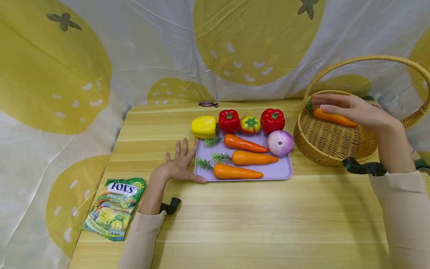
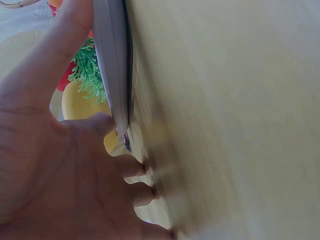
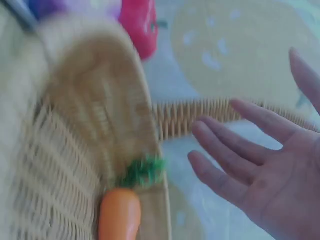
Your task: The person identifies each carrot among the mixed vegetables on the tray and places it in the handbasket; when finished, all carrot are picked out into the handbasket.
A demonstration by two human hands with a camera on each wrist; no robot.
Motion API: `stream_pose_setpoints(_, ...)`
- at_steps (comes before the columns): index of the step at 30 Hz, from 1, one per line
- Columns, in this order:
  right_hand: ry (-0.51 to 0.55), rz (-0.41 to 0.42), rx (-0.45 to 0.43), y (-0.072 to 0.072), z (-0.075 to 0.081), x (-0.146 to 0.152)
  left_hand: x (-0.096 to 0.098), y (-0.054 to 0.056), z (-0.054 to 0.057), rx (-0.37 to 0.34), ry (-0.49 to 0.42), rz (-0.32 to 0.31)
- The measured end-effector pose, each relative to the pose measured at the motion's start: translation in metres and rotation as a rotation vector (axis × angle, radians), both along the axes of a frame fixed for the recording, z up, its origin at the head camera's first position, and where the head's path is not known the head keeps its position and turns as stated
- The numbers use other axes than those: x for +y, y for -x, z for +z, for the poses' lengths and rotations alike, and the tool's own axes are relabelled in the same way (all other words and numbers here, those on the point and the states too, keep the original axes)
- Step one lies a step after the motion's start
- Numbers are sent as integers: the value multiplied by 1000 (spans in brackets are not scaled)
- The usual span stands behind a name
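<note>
My left hand [image 1: 178, 166] lies with spread fingers at the left edge of a lilac tray [image 1: 277, 173], thumb at its near corner. On the tray are three orange carrots [image 1: 238, 172] with green tops, a purple onion [image 1: 280, 143], two red bell peppers [image 1: 273, 120], a yellow pepper [image 1: 203, 127] and a red-yellow tomato [image 1: 250, 124]. My right hand [image 1: 359, 110], fingers extended and holding nothing, is over a wicker basket [image 1: 312, 149]. Inside the basket lies another carrot [image 3: 120, 215], partly hidden by the hand in the head view.
A green candy bag [image 1: 114, 209] lies at the left of the wooden table [image 1: 255, 224]. One small purple-wrapped candy [image 1: 208, 104] sits near the back edge. The basket's tall handle [image 1: 366, 58] arches above the right hand. A fruit-print cloth [image 1: 161, 48] hangs behind.
</note>
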State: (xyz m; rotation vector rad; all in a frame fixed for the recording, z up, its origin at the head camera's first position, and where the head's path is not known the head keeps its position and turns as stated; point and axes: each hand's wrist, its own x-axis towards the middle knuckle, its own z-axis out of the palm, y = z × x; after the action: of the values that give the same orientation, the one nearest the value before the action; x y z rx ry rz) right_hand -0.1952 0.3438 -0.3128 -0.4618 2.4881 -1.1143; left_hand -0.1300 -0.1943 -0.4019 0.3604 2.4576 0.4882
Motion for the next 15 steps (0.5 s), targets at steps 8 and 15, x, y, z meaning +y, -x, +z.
stream_pose_setpoints(8,85,68,46,-30,0,-51,0,0,0,-2,7,5)
stream_pose_setpoints(15,129,141,60,-48,-17,-103,-4,4,-13,-1,-3,23)
